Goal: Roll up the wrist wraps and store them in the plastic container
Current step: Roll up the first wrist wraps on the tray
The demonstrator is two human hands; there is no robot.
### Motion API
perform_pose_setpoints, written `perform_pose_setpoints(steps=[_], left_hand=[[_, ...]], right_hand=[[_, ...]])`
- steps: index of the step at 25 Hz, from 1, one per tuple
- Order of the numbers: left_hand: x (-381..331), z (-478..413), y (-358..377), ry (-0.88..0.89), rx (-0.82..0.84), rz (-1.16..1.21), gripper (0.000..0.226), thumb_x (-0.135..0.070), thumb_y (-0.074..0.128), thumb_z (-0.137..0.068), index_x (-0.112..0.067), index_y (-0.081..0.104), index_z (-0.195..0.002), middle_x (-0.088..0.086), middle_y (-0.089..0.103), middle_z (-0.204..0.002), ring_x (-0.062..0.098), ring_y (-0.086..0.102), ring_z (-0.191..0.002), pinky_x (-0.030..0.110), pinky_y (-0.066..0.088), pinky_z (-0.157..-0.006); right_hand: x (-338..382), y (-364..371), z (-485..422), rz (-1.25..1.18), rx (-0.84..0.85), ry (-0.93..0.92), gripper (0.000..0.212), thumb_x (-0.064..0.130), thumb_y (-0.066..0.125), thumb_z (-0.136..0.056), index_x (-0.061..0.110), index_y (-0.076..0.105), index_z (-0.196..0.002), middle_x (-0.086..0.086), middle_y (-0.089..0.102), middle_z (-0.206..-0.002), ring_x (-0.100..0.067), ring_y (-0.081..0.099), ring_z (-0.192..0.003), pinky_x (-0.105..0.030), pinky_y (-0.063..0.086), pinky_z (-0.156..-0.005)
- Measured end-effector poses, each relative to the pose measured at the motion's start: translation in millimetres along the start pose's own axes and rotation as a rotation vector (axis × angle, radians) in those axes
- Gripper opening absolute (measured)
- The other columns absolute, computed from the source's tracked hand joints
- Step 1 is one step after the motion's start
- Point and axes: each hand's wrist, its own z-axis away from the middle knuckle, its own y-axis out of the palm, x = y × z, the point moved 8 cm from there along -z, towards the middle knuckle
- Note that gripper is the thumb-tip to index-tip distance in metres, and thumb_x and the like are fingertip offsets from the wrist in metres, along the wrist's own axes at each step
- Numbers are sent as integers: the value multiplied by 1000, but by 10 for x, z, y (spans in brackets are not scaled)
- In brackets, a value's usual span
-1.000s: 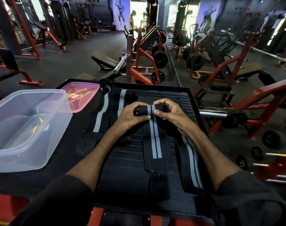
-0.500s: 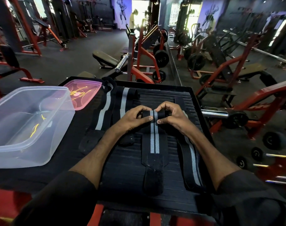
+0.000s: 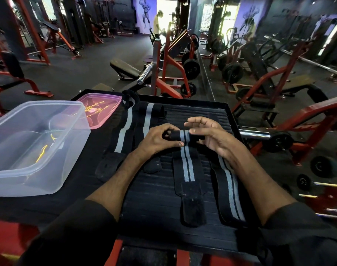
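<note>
The roll (image 3: pixel 183 135) is pinched by the left hand (image 3: pixel 158 140). The right hand (image 3: pixel 211 137) is loose. Tight, straight turns are needed.

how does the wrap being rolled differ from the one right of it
The middle wrap is partly rolled, its roll pinched by the left hand; the right wrap lies flat. Middle wrap's stripes look narrower than right wrap's. Both are black with grey stripes.
</note>
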Motion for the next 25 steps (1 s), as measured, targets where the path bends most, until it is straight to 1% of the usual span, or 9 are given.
perform_pose_setpoints(steps=[4,7,10,12,15,17,19,21,25], left_hand=[[-140,5,-34,40,-59,83,49,-16,90,-70,-15,68,-114,-2,71,-109,11,74,-85,23,60,-79],[-250,25,-92,101,-132,81,51,-14,89,-71,-12,68,-117,-6,69,-112,6,73,-79,17,58,-74],[-257,45,-98,103,-159,77,52,-18,90,-70,-15,68,-117,-11,68,-111,4,73,-80,16,57,-75],[-210,8,-109,81,-149,69,54,-21,91,-69,-19,66,-118,-13,67,-113,0,69,-96,16,54,-86],[-108,-52,-17,-29,-26,180,53,-9,85,-77,-16,59,-122,-11,67,-110,-7,67,-99,13,52,-85],[-31,-76,70,-96,70,221,51,-6,79,-83,-15,54,-128,-5,68,-115,0,67,-106,16,53,-85],[35,-76,143,-176,143,251,53,-16,74,-90,-18,47,-135,4,67,-123,15,65,-117,28,56,-93],[46,-71,166,-211,133,275,52,-24,68,-94,-22,43,-140,5,64,-129,17,61,-123,36,53,-101],[-103,-7,276,-104,34,272,59,-15,59,-100,-18,25,-148,-16,46,-131,-15,49,-116,8,45,-95]], right_hand=[[-99,-38,-8,145,-88,113,34,34,66,-95,21,62,-126,-5,69,-122,-17,68,-104,-36,55,-82],[-182,29,-29,196,43,160,51,61,57,-93,28,62,-132,1,71,-128,-22,67,-119,-40,52,-98],[-203,21,-30,173,65,153,63,71,61,-86,31,61,-135,3,64,-140,-20,56,-134,-47,37,-114],[-173,22,-26,148,20,122,55,66,66,-86,29,63,-127,2,66,-135,-22,57,-132,-46,39,-112],[-87,28,-29,138,-48,40,41,50,71,-89,23,64,-119,-4,71,-118,-23,68,-109,-44,51,-96],[-47,13,-24,162,-82,-6,45,50,77,-82,25,66,-118,-9,71,-120,-26,68,-111,-48,52,-97],[-15,-22,-9,186,-119,-43,46,48,80,-78,28,67,-118,-11,70,-125,-31,66,-118,-51,50,-102],[21,-33,-1,174,-130,-95,42,34,80,-84,20,66,-121,-11,71,-121,-28,68,-113,-46,52,-99],[89,67,30,174,-97,-212,32,11,66,-96,3,59,-126,-4,67,-111,-9,66,-103,-25,52,-90]])
